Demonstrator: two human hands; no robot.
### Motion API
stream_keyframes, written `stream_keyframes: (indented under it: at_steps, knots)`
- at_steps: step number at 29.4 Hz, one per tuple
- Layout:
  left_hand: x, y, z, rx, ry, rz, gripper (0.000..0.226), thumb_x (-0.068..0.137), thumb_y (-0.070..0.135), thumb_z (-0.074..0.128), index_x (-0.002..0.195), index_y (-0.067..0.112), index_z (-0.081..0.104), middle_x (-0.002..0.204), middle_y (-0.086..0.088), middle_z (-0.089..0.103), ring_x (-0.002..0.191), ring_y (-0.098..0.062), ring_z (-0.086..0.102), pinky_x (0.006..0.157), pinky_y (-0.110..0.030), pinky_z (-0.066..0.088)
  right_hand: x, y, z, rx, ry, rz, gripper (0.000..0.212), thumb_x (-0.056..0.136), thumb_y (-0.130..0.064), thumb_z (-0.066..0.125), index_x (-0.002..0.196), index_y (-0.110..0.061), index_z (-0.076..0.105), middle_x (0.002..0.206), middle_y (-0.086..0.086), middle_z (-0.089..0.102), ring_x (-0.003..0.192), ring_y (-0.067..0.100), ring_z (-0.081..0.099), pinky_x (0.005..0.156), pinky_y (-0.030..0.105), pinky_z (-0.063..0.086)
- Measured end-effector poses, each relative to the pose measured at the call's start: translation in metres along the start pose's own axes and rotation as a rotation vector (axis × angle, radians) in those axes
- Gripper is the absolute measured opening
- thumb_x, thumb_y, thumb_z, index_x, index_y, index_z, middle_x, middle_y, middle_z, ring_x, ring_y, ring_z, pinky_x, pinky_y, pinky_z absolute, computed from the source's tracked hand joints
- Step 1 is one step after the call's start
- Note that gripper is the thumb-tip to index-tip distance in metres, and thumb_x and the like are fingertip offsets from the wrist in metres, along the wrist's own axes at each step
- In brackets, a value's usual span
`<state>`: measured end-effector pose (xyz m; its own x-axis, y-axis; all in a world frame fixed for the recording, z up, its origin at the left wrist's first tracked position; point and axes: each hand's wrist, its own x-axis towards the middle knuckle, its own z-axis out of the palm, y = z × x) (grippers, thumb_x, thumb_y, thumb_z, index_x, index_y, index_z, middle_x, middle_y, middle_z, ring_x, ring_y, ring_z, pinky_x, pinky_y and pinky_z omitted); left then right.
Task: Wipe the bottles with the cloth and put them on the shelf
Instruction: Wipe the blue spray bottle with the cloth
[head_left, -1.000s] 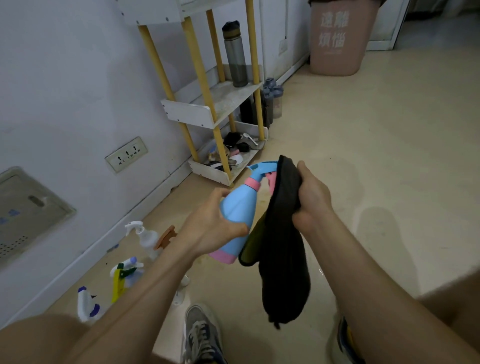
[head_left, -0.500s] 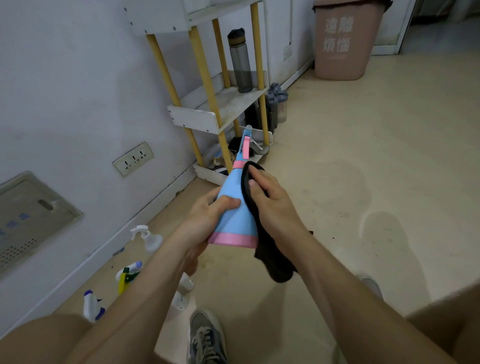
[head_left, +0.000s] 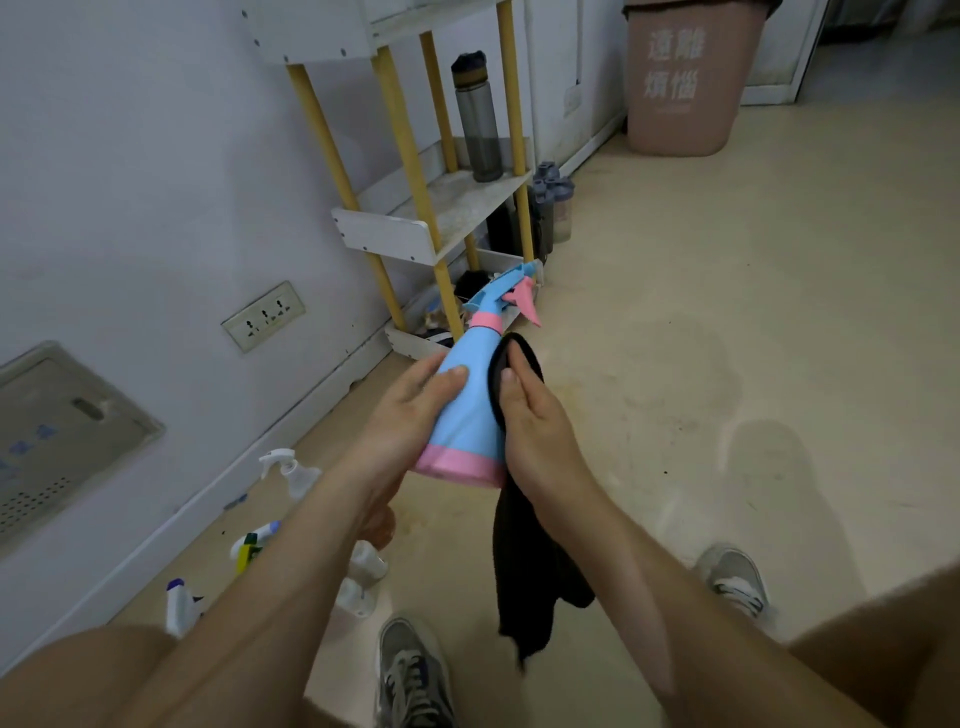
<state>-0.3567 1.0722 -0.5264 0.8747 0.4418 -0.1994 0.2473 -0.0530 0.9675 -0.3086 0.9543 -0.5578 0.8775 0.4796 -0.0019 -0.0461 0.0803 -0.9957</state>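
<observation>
A blue spray bottle (head_left: 470, 395) with a pink base and pink trigger tilts away from me at mid frame. My left hand (head_left: 410, 415) grips its body from the left, thumb on top. My right hand (head_left: 535, 421) presses a black cloth (head_left: 530, 561) against the bottle's right side; the cloth's tail hangs down below the hand. The yellow-legged white shelf (head_left: 415, 234) stands against the wall beyond, with a tall grey bottle (head_left: 478, 119) on its middle tier.
Several spray bottles (head_left: 291, 473) lie and stand on the floor by the wall at lower left. More grey bottles (head_left: 553, 205) stand right of the shelf. A pink bin (head_left: 680, 78) is at the back. My shoes (head_left: 410, 670) are below.
The bottle turned from lying sideways to pointing away, then its nozzle swung right. My right hand brought the cloth onto the bottle's side and slid it along the body.
</observation>
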Motion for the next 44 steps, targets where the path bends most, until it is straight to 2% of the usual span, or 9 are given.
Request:
stream_keyframes:
  at_steps: [3,10,15,19,23,28,32,38,44]
  knots:
    - [-0.015,0.007,0.008,0.22,-0.101,0.158,0.048,0.089,0.033,0.069,0.128,0.045,0.045,0.111,0.013,0.062,0.092,-0.004,0.066,0.069,-0.023,0.056,0.008,-0.007,-0.004,-0.093,0.013,-0.048,0.049,0.106,-0.036,0.033,0.154,-0.03,0.03,0.151,-0.007,0.042,0.136,0.011,0.043,0.115,0.037,0.035]
    - [-0.016,-0.005,0.031,1.333,0.268,0.21,0.088,0.084,0.043,0.061,0.15,0.038,0.003,0.125,-0.006,0.045,0.098,-0.03,0.056,0.066,-0.035,0.042,0.007,-0.014,0.006,-0.281,0.008,0.088,0.036,0.104,-0.022,0.034,0.134,-0.007,0.046,0.13,0.015,0.058,0.114,0.031,0.056,0.096,0.039,0.047]
    - [-0.021,-0.002,0.037,1.483,0.343,0.241,0.088,0.09,0.043,0.056,0.154,0.017,0.001,0.137,-0.007,0.043,0.107,-0.027,0.056,0.068,-0.032,0.037,0.005,-0.01,0.014,-0.141,0.067,0.082,0.051,0.101,-0.027,0.037,0.152,-0.03,0.031,0.154,0.002,0.04,0.132,0.021,0.047,0.112,0.044,0.038]
    - [-0.024,0.009,0.038,1.301,0.273,0.185,0.09,0.077,0.056,0.064,0.15,0.024,0.022,0.129,0.002,0.054,0.102,-0.019,0.062,0.068,-0.03,0.043,0.009,-0.01,0.0,0.056,0.071,0.114,0.053,0.103,-0.02,0.046,0.152,-0.035,0.033,0.153,-0.008,0.04,0.125,0.009,0.046,0.108,0.031,0.04]
    - [-0.015,0.027,0.008,0.404,0.137,0.167,0.05,0.067,0.043,0.078,0.115,0.035,0.065,0.097,0.012,0.073,0.085,-0.011,0.07,0.072,-0.032,0.058,0.003,-0.011,0.003,0.396,0.044,0.016,0.035,0.101,-0.018,0.053,0.132,-0.034,0.057,0.136,-0.006,0.06,0.121,0.011,0.06,0.102,0.033,0.049]
    - [-0.014,0.017,0.005,-0.364,-0.089,-0.044,0.047,0.07,0.027,0.076,0.112,0.009,0.067,0.111,-0.017,0.071,0.093,-0.027,0.07,0.078,-0.039,0.058,0.005,-0.021,-0.004,0.711,-0.072,0.137,0.038,0.1,-0.025,0.05,0.135,-0.014,0.057,0.127,0.014,0.066,0.116,0.031,0.064,0.101,0.05,0.049]
    - [-0.009,0.016,0.009,-0.257,-0.195,-0.062,0.06,0.077,0.047,0.074,0.126,0.015,0.059,0.117,-0.009,0.071,0.101,-0.02,0.07,0.081,-0.034,0.058,0.003,-0.021,-0.012,0.73,-0.078,0.271,0.053,0.092,-0.046,0.053,0.13,-0.01,0.059,0.115,0.018,0.07,0.1,0.033,0.069,0.088,0.047,0.055]
    - [-0.006,0.025,0.012,0.258,-0.021,0.219,0.033,0.096,0.047,0.053,0.128,0.041,0.049,0.115,0.006,0.062,0.094,-0.004,0.065,0.077,-0.024,0.055,0.014,-0.015,-0.011,0.402,0.218,0.015,0.043,0.099,-0.033,0.058,0.14,-0.022,0.054,0.128,0.001,0.066,0.109,0.021,0.068,0.093,0.048,0.056]
    - [-0.016,0.019,0.028,0.025,0.07,0.199,0.047,0.083,0.054,0.064,0.128,0.046,0.051,0.116,0.023,0.059,0.1,0.006,0.061,0.08,-0.016,0.054,0.009,-0.004,0.005,0.053,0.137,-0.204,0.05,0.097,-0.037,0.049,0.146,-0.029,0.045,0.147,-0.008,0.046,0.131,0.008,0.049,0.109,0.037,0.045]
